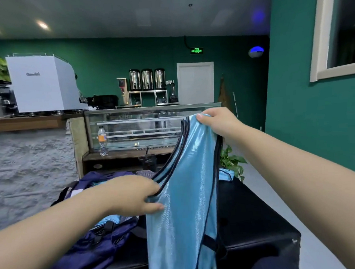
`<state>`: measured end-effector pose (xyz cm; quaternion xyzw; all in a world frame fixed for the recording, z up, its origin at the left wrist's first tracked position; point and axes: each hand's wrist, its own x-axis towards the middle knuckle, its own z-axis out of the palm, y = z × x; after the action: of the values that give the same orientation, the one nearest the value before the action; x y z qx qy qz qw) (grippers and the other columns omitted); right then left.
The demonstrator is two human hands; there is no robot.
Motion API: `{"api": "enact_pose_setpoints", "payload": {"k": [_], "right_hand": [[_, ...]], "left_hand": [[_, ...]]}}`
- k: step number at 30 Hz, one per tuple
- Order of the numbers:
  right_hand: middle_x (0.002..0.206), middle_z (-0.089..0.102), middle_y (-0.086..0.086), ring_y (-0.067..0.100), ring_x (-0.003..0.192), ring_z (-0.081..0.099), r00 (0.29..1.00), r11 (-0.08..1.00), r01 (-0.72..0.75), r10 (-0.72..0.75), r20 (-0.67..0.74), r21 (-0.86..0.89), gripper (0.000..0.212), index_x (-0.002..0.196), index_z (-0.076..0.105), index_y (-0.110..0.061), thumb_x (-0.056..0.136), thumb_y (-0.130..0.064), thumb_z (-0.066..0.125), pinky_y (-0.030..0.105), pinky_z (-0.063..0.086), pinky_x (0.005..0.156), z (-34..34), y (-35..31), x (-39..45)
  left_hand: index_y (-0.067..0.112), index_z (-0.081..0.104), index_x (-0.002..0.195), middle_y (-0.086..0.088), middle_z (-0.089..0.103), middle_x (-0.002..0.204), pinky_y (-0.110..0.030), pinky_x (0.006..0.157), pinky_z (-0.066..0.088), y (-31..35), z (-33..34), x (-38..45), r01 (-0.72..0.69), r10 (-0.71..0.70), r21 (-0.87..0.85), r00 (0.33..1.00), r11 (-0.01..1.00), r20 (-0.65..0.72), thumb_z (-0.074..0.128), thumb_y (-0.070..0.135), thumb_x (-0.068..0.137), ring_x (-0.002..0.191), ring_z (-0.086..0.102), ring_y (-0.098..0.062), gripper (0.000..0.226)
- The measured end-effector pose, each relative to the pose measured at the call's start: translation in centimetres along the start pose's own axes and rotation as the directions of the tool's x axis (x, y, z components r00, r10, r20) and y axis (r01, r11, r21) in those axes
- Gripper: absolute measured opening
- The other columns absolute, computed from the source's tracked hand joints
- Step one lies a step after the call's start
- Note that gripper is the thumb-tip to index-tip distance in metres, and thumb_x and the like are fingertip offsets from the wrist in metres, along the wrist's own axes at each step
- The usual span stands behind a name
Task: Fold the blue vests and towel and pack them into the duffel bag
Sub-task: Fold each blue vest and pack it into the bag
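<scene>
A shiny light blue vest (184, 206) with dark trim hangs in the air in front of me. My right hand (215, 123) grips its shoulder strap up high. Lower down, my left hand (134, 195) pinches the vest's edge at the armhole. A navy duffel bag (92, 245) lies open on the black table (255, 222), below and left of the vest, with light blue fabric (109, 219) showing inside it. Another light blue piece (226, 174) lies at the table's far side, mostly hidden by the hanging vest.
A glass display case (143, 126) with a drink bottle (102, 141) on its ledge stands behind the table. A potted plant (232, 162) sits at the far right, beside grey floor (312, 219). A stone-faced counter (30, 162) runs along the left.
</scene>
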<state>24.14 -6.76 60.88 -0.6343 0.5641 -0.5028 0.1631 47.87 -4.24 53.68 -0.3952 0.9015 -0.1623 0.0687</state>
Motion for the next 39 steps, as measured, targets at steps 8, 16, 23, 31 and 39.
{"api": "enact_pose_setpoints", "payload": {"k": [8, 16, 23, 31, 39], "right_hand": [[0.075, 0.057, -0.011, 0.003, 0.067, 0.050, 0.949, 0.974, 0.201, -0.220, -0.224, -0.105, 0.016, 0.089, 0.063, -0.020, 0.098, -0.027, 0.052, 0.018, 0.040, 0.058, -2.2, -0.1, 1.2], [0.077, 0.057, -0.010, 0.006, 0.068, 0.055, 0.951, 0.959, 0.259, -0.274, -0.144, -0.111, 0.016, 0.090, 0.062, -0.018, 0.098, -0.029, 0.053, 0.023, 0.047, 0.062, -3.1, -1.5, 2.3], [0.080, 0.061, -0.009, 0.009, 0.074, 0.058, 0.960, 0.967, 0.238, -0.249, -0.131, -0.092, 0.015, 0.087, 0.065, -0.022, 0.096, -0.031, 0.057, 0.026, 0.049, 0.071, -3.2, -0.2, 4.5], [0.076, 0.059, -0.007, 0.007, 0.068, 0.054, 0.993, 0.974, 0.099, -0.110, -0.046, -0.204, 0.018, 0.090, 0.065, -0.014, 0.094, -0.030, 0.060, 0.026, 0.046, 0.068, -0.8, 6.6, 9.8], [0.089, 0.065, 0.007, 0.021, 0.083, 0.060, 0.997, 0.983, -0.019, 0.006, -0.071, -0.181, 0.026, 0.094, 0.068, -0.006, 0.094, -0.030, 0.059, 0.036, 0.050, 0.081, 2.7, 14.0, 15.8]], "left_hand": [[0.037, 0.033, 0.077, 0.015, 0.041, 0.082, -0.019, 0.069, 0.034, -4.7, -1.0, 0.4, -0.226, 0.155, -0.121, 0.890, 0.967, -0.430, 0.013, 0.065, 0.088, 0.081, 0.044, 0.003, 0.036], [0.026, 0.062, 0.092, 0.015, 0.056, 0.085, -0.017, 0.072, 0.040, -4.3, -1.5, 0.2, -0.216, -0.024, -0.421, 0.868, 0.881, -0.497, 0.043, 0.054, 0.084, 0.085, 0.054, -0.001, 0.035], [0.043, 0.059, 0.085, 0.026, 0.062, 0.081, -0.006, 0.067, 0.039, -3.2, -0.6, 2.2, -0.274, -0.333, -0.710, 0.737, 0.649, -0.588, 0.072, 0.027, 0.078, 0.072, 0.056, 0.013, 0.021], [0.025, 0.049, 0.113, 0.004, 0.057, 0.084, -0.016, 0.062, 0.043, -4.8, 5.7, 10.0, -0.169, -0.490, -0.954, 0.828, 0.246, -0.273, 0.075, 0.016, 0.078, 0.072, 0.053, -0.009, 0.045], [0.022, 0.033, 0.081, 0.002, 0.032, 0.051, -0.021, 0.041, 0.024, -6.3, 12.4, 18.5, -0.118, -0.587, -0.973, 0.781, 0.200, -0.215, 0.063, 0.010, 0.090, 0.043, 0.025, -0.011, 0.034]]}}
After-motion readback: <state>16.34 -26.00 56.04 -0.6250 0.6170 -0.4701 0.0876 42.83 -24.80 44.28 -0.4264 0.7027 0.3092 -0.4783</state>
